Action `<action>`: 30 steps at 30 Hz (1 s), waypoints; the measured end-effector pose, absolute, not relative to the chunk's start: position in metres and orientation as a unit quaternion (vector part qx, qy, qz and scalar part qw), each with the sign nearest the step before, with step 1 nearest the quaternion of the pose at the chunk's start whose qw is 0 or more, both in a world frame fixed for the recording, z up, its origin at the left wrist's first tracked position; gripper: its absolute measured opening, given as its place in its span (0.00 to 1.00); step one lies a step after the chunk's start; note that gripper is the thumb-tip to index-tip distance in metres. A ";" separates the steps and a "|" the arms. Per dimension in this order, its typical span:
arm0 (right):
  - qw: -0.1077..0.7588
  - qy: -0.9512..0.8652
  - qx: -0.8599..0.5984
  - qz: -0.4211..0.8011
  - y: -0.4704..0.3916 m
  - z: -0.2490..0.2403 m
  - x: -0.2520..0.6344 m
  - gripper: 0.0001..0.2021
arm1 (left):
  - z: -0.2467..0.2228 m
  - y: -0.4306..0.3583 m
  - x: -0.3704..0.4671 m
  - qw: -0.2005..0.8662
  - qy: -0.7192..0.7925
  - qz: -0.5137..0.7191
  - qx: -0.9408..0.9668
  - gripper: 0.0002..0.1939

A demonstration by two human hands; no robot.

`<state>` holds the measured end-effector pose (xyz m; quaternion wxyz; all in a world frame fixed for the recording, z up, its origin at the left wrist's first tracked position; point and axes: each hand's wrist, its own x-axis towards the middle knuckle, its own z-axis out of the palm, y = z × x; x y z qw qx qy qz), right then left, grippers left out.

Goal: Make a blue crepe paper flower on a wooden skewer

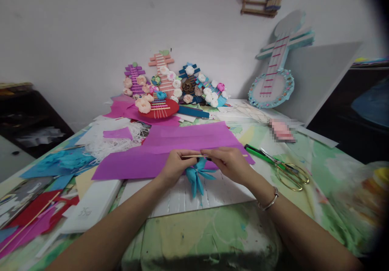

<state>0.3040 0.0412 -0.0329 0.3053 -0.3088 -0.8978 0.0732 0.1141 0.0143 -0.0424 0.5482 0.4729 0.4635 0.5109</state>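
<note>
My left hand (176, 165) is closed in a pinch at the top of a piece of blue crepe paper (196, 179), whose pointed strips hang down. A thin wooden stick (191, 156) lies level across the fingertips of both hands. My right hand (227, 161) is closed over the stick, whose far end pokes out past the knuckles. The two sets of fingertips nearly meet, so their exact grip is partly hidden. Beneath them is a white board (170, 202) with glossy lines, and behind it purple paper (182, 139).
Gold-handled scissors (293, 175) and a green cutter (258, 152) lie at right, near a blurred plastic bag (361, 194). A white box (94, 202), blue crepe paper scraps (65, 159) and white shreds (103, 143) lie left. Flower-decorated instrument models (164, 80) stand against the wall.
</note>
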 end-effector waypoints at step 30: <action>0.335 -0.871 -0.354 0.060 0.036 -0.032 0.301 0.06 | -0.041 0.012 0.116 0.538 0.466 0.543 0.446 0.13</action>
